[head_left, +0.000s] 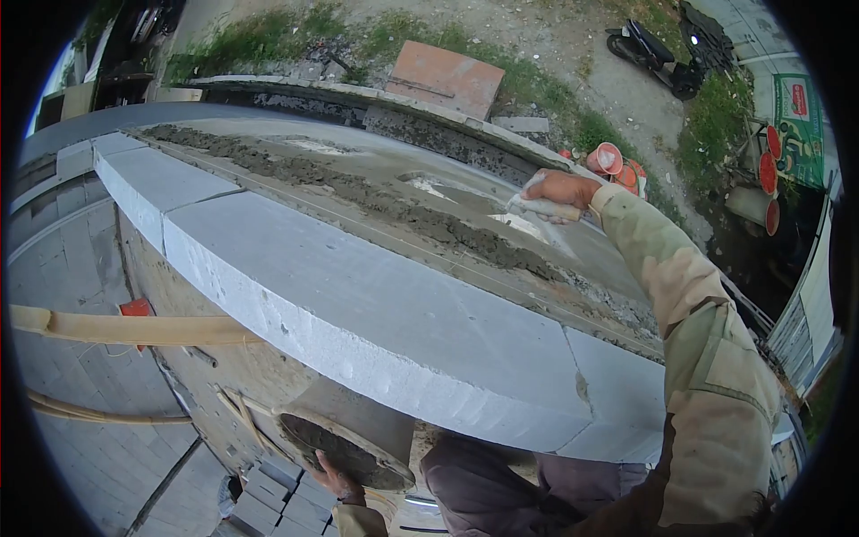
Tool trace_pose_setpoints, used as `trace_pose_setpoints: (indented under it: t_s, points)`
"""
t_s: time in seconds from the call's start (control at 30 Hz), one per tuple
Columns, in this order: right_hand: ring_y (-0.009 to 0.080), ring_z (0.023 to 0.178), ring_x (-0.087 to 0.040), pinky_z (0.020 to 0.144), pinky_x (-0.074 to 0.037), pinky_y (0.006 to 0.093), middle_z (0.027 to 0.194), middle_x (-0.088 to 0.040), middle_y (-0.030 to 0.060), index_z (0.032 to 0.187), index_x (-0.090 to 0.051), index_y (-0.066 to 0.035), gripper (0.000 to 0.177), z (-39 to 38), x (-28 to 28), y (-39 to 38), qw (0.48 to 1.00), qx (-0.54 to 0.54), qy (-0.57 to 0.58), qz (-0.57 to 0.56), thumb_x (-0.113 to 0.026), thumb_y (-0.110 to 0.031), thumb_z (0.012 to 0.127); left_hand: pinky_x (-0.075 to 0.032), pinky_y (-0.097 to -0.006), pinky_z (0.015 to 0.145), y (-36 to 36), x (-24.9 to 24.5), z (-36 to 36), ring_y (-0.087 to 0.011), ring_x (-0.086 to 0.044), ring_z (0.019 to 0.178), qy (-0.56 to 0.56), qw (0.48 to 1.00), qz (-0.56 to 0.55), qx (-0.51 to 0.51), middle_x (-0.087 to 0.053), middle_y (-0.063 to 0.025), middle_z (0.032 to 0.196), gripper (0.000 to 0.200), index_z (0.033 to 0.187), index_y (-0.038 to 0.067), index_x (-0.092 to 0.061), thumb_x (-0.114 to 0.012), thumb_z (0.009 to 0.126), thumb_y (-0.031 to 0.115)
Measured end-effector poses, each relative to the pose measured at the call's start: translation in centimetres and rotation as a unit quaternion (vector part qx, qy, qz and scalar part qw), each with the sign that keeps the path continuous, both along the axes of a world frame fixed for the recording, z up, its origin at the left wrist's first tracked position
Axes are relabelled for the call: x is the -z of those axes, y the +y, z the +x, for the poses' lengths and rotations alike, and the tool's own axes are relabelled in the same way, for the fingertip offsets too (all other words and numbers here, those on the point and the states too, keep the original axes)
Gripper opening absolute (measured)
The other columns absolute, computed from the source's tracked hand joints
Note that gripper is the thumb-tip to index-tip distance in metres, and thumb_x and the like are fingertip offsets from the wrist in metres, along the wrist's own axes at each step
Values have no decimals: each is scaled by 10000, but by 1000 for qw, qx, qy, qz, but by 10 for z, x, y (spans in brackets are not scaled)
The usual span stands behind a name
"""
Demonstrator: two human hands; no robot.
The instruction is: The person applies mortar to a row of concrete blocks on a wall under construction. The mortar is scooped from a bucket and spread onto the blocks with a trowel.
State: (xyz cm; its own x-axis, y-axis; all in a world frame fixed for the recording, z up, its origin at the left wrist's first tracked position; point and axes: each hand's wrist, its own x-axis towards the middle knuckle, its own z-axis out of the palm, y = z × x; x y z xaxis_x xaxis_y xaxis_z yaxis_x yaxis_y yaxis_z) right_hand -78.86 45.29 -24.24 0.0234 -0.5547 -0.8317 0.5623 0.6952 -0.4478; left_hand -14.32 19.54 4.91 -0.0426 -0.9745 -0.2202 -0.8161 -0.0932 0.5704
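Observation:
My right hand (562, 192) is closed around the handle of a trowel (474, 200), over the grey surface behind the blocks. A ridge of wet mortar (358, 183) runs lengthwise beside the row of pale blocks (358, 304). Low in the view, my left hand (336, 479) is at the rim of a bucket (371, 416) with dark grey mortar inside. Its fingers appear to grip the rim, though part of the hold is hard to see.
A taut string line (429, 261) runs along the blocks. Bamboo poles (134, 327) cross at left, and stacked blocks (268, 497) stand below. Beyond the wall are a reddish board (445, 79), red buckets (606, 159) and a motorbike (658, 58).

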Motion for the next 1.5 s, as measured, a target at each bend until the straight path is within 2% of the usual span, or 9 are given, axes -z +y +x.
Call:
trace_pose_setpoints:
  t_s: [0.27,0.33,0.43,0.57,0.83,1.2,1.3,1.43,1.5]
  points:
    - [179,530,-591,448,-496,348,746,-619,89,996,-625,-2,315,24,13,-139,997,-13,37,-70,-539,-305,1014,-405,-461,1118,6,-5,-12,-326,-477,1335,60,993,34,-94,-394,-187,1540,791,1604,83,-152,-587,1022,395]
    - [183,534,-589,458,-501,351,735,-616,91,994,-621,0,325,27,16,-153,995,-26,44,-85,-528,-309,1021,-403,-469,1120,3,0,17,-331,-479,1333,-5,1000,30,5,-388,-192,1543,796,1603,71,-147,-586,1023,393]
    - [189,506,-574,438,-478,353,686,-595,98,975,-601,1,310,42,24,-160,992,-78,71,-65,-511,-290,1032,-346,-482,1145,1,5,30,-428,-347,1422,2,999,24,23,-238,-270,1591,534,1573,216,-329,-449,1061,302]
    - [208,509,-584,454,-483,377,690,-609,121,973,-623,51,372,42,43,-149,994,-81,39,-55,-488,-290,1037,-352,-471,1144,-2,6,37,-397,-360,1422,-23,998,19,54,-232,-248,1600,506,1564,243,-346,-444,1072,313]
    - [195,476,-566,404,-454,358,649,-578,96,1017,-604,11,306,44,42,-128,996,-81,3,-37,-519,-283,1032,-395,-436,1117,5,-2,-20,-314,-457,1324,74,993,24,-83,-374,-202,1498,830,1563,-7,-235,-621,988,450]
    - [219,494,-588,412,-469,390,664,-591,113,1008,-632,51,341,50,49,-36,997,-81,-3,0,-515,-269,1017,-391,-416,1118,16,-8,-58,-311,-481,1300,74,993,-3,-94,-413,-208,1514,769,1543,-33,-284,-615,1001,400]
    - [281,574,-666,485,-519,455,730,-657,202,873,-651,134,436,30,36,-5,957,-221,185,38,-586,-293,928,-381,-415,1128,18,-10,-58,-310,-480,1304,78,992,-1,-103,-414,-209,1517,750,1545,-35,-279,-609,1008,372]
    - [316,619,-707,581,-558,470,675,-668,215,809,-678,143,431,37,26,1,911,-212,342,89,-595,-275,875,-367,-416,1144,7,3,-6,-305,-453,1333,34,999,1,-16,-353,-204,1553,745,1551,-26,-267,-593,1017,378]
    - [317,629,-713,605,-562,471,686,-675,224,815,-682,147,424,42,33,-12,929,-174,311,98,-589,-263,869,-364,-418,1148,10,2,-12,-305,-435,1351,44,998,10,-45,-312,-199,1570,745,1555,-18,-263,-581,1022,394]
